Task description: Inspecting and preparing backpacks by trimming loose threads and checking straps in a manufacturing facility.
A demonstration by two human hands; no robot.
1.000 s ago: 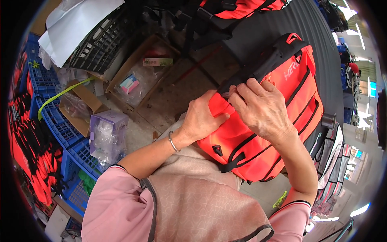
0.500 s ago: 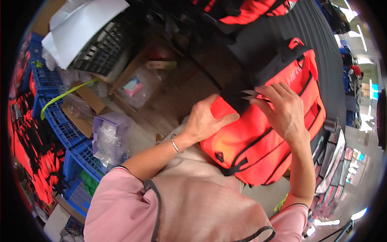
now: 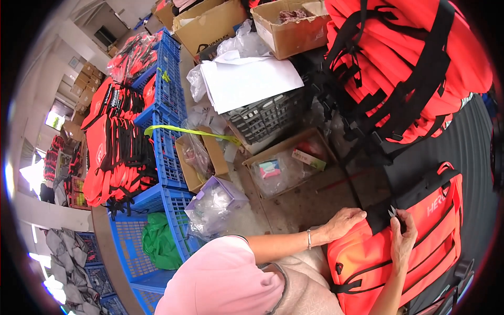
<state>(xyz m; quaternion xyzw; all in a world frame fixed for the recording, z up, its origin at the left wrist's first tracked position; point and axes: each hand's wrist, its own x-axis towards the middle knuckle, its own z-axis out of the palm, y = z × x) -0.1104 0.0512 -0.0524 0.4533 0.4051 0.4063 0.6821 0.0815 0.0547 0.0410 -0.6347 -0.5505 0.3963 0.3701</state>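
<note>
A bright red-orange bag (image 3: 362,262) with black trim and zips lies in front of me, to the right. My left hand (image 3: 342,224) is closed on the bag's near left edge, thumb and fingers pinched at the border with the black part (image 3: 379,216). Small metal snips (image 3: 392,211) sit in my right hand (image 3: 403,233), with the pointed blades sticking up past the fingertips, just over the black part. Whether the blades touch the fabric I cannot tell.
A heap of red bags with black straps (image 3: 399,68) fills the far right. Left of me stand stacked blue crates (image 3: 170,142) with more red pieces (image 3: 118,157). Cardboard boxes (image 3: 294,31), a dark crate (image 3: 270,118) under white paper, and a purple box (image 3: 231,191) of plastic lie beyond.
The view has swung to the left, so the crates and the bag heap show more fully. My left hand stays at the bag's edge; the snips stay in my right hand, blades now pointing upward.
</note>
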